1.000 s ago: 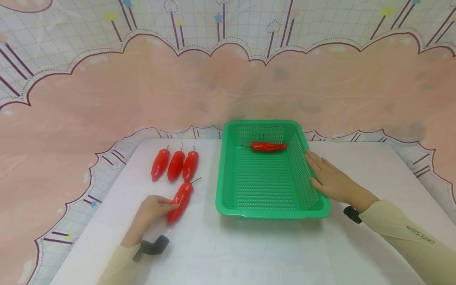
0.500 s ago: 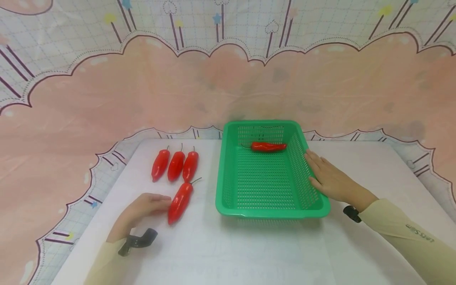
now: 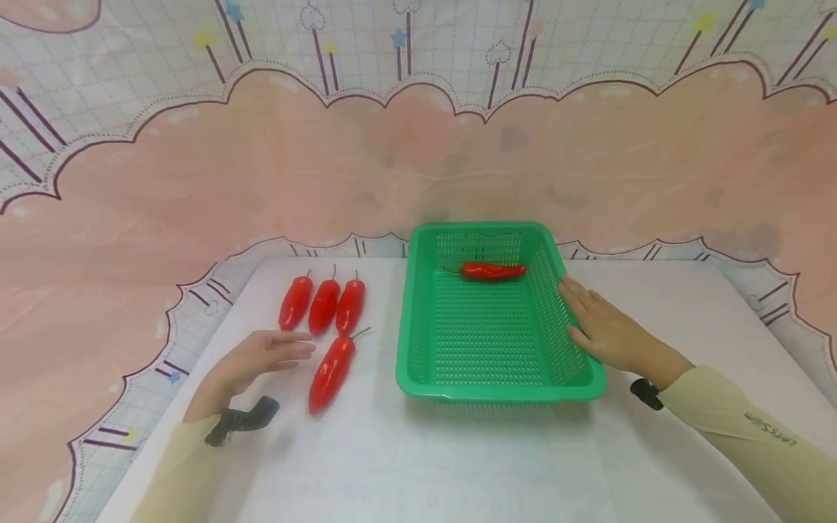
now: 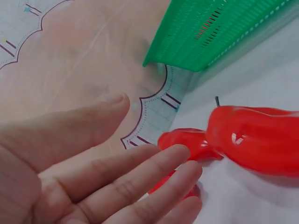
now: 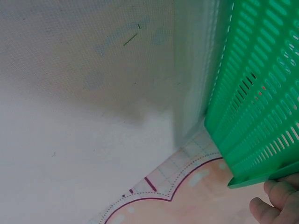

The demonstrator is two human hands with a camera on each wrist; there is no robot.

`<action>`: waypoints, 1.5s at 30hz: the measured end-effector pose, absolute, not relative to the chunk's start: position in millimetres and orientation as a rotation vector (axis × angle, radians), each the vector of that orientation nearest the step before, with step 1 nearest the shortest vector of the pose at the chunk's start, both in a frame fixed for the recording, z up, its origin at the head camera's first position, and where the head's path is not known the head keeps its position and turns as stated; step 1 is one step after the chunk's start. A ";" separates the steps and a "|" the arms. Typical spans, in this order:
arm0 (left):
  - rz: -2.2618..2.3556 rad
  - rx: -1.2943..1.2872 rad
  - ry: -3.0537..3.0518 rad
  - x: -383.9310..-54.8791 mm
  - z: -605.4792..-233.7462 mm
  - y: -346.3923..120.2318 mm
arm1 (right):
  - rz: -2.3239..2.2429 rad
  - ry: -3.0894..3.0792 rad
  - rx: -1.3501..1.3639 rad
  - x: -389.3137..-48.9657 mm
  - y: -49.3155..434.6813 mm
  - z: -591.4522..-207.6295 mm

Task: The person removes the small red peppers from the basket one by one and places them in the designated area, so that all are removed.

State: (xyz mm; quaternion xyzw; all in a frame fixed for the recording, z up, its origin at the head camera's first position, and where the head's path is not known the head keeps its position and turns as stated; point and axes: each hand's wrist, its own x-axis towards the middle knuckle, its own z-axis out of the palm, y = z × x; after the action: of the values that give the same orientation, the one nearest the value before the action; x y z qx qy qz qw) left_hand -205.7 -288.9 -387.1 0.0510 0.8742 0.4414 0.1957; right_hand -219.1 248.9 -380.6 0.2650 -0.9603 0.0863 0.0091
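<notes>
My left hand (image 3: 258,357) hovers over the left of the table, fingers extended and holding nothing. Just right of it a red chili pepper (image 3: 331,374) lies slanted, its stem pointing to the upper right; it looms large as the near pepper (image 4: 261,140) in the left wrist view. Behind the hand, three more red peppers (image 3: 323,306) lie side by side with stems away from me. My right hand (image 3: 604,323) rests with straight fingers against the right rim of a green plastic basket (image 3: 500,393). Inside, one red pepper (image 3: 493,271) lies crosswise by the far wall.
A white surface (image 3: 366,457) covers the table. Behind it hangs a peach and white patterned cloth (image 3: 458,174), which meets the table's far and side edges. The basket's slotted side wall (image 5: 257,93) stands close by my right hand (image 5: 280,198).
My left hand has let go of the slanted pepper, drawn back to the left, then shifted away from me toward the three-pepper row with fingers straightened. The right hand and basket stay put.
</notes>
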 end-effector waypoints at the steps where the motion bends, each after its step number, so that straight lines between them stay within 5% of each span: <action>1: 1.246 0.178 2.449 -207.8 -384.8 -288.6 | 0.269 -2.998 0.827 -219.2 248.7 -380.8; 45: 1.314 0.637 2.423 -306.3 -297.8 -144.3 | 0.251 -3.004 0.816 -218.8 249.3 -381.7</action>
State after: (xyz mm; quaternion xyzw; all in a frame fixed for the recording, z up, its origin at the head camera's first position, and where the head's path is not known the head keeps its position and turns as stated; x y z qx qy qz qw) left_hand -306.3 -144.3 -297.8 0.2223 0.8460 0.4589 0.1555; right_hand -218.8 249.3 -381.7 0.2614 -0.9618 0.0804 0.0093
